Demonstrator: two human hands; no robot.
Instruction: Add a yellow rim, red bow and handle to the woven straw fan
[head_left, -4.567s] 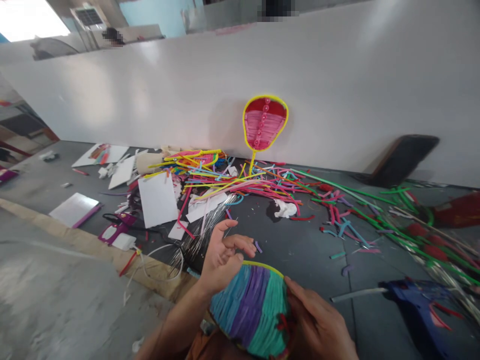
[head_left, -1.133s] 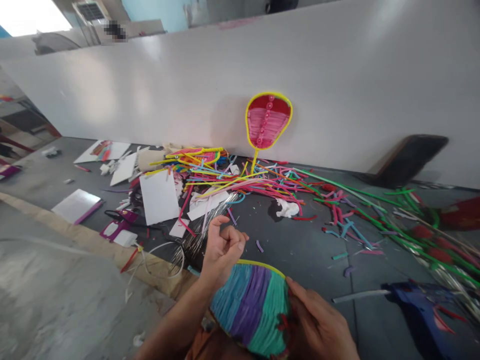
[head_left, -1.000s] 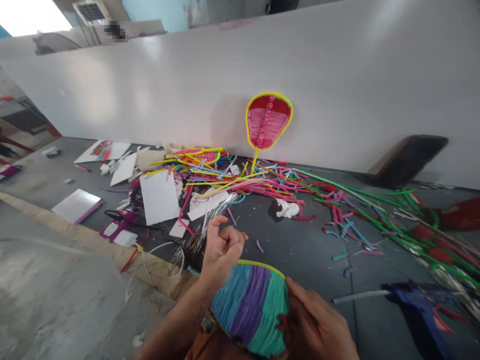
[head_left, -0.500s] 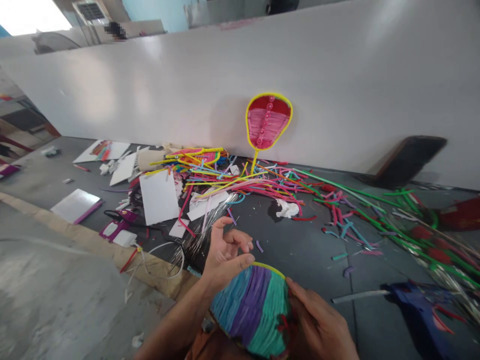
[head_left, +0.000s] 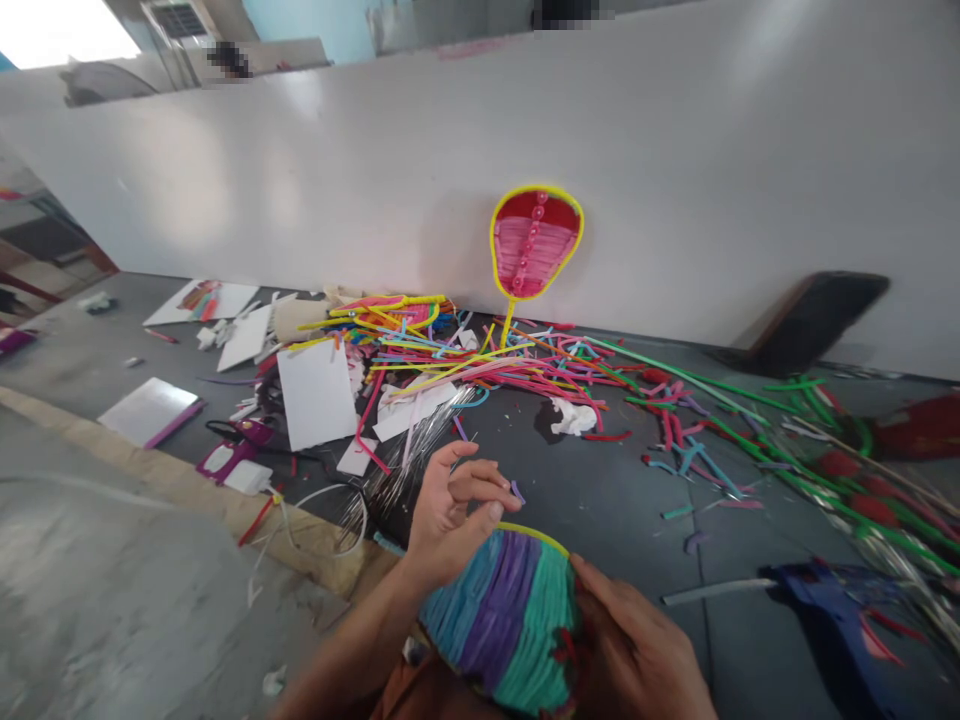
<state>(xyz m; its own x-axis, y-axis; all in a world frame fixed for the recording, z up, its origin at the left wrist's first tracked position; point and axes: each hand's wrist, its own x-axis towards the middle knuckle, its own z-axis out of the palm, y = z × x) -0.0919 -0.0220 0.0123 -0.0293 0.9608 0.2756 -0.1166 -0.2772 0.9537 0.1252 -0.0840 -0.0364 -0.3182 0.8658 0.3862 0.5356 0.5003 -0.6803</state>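
A striped panel of pipe cleaners (head_left: 501, 610) in blue, purple and teal with a yellow rim is at the bottom middle, close to my body. My right hand (head_left: 637, 635) grips its right edge, where some dark red pipe cleaner shows; part of those fingers is hidden. Over the panel's upper left edge my left hand (head_left: 461, 510) is held with fingers apart and bent, and nothing shows in them. Its thumb is by the yellow rim; whether it touches I cannot tell. A small purple pipe cleaner bit (head_left: 517, 493) lies just past the left fingertips.
A pink and red fan with yellow edging (head_left: 536, 240) leans upright against the white partition (head_left: 300, 190). Many loose pipe cleaners (head_left: 480, 360) are heaped at its foot. A blue glue gun (head_left: 825, 610) lies at right, a dark phone-like slab (head_left: 821, 320) behind it. Metal wires (head_left: 390, 490) lie left.
My left hand has shifted slightly, its fingers stretching out a little further right above the rim. My right hand and the striped panel stay nearly in place.
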